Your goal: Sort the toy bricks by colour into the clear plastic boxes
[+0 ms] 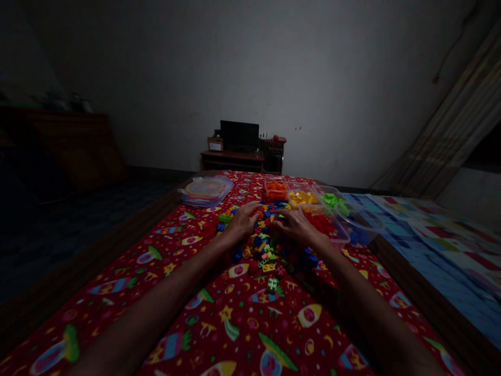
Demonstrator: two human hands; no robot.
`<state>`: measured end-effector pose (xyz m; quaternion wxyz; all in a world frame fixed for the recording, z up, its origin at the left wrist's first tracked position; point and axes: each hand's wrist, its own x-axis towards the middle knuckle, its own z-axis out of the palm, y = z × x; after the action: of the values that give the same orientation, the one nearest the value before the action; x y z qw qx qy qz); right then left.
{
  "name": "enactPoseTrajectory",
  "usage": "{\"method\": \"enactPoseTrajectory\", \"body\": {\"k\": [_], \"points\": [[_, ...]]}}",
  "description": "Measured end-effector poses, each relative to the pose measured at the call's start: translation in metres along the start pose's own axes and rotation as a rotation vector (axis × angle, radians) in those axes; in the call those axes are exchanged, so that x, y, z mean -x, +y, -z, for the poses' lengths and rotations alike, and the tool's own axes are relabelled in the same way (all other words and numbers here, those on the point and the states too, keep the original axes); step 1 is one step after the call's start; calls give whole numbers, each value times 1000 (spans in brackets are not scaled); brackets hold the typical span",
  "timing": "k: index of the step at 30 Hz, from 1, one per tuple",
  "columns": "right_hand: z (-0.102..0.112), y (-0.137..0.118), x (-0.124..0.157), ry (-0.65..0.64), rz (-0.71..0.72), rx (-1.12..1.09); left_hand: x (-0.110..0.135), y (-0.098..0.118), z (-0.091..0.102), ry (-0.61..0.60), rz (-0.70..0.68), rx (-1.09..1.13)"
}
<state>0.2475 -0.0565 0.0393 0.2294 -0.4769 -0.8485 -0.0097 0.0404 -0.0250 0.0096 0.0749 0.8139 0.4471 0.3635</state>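
Note:
A heap of mixed toy building bricks [268, 245] in yellow, blue, green, red and orange lies on the red patterned cloth. Over the heap's left side, my left hand [242, 222] reaches in with thumb and fingers apart, close to an orange brick. My right hand [296, 224] is above the right side, its fingers pointing left and apart from the thumb; I see nothing held in it. A light green brick [272, 284] lies at the near end of the heap. Both hands partly cover the bricks beneath them.
Clear containers hold sorted bricks: orange [276, 189], yellow [302, 198], green [332, 201], red [321, 224] and blue [358, 237]. Stacked clear lids [206, 190] lie at the back left. Beyond the table stands a desk with a monitor [239, 136]; a patterned bed [438, 235] is at right.

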Motion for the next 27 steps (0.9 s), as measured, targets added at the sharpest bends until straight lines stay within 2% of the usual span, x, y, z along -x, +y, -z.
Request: {"method": "enactPoseTrajectory", "body": {"k": [3, 7, 12, 14, 16, 18, 21, 25, 27], "points": [[2, 0, -1, 61, -25, -4, -5, -12, 2, -69, -27, -47], [2, -2, -2, 87, 4, -50, -3, -12, 9, -34, -17, -35], [-4, -8, -5, 175, 96, -113, -9, 4, 13, -97, 104, 323], [-7, -9, -5, 142, 143, -119, -11, 9, 13, -125, 102, 471], [-8, -9, -5, 91, 141, -97, -13, 11, 15, -127, 98, 526], [-6, -9, -5, 60, 83, -33, -14, 8, 21, -110, 97, 466], [2, -8, -3, 44, -1, 73, -15, -6, 40, -28, 133, 244], [18, -2, -8, 79, -57, 112, -7, -40, 64, 94, 201, 4], [26, 5, -22, 96, -94, 138, 0, -57, 67, 90, 256, -52]]}}
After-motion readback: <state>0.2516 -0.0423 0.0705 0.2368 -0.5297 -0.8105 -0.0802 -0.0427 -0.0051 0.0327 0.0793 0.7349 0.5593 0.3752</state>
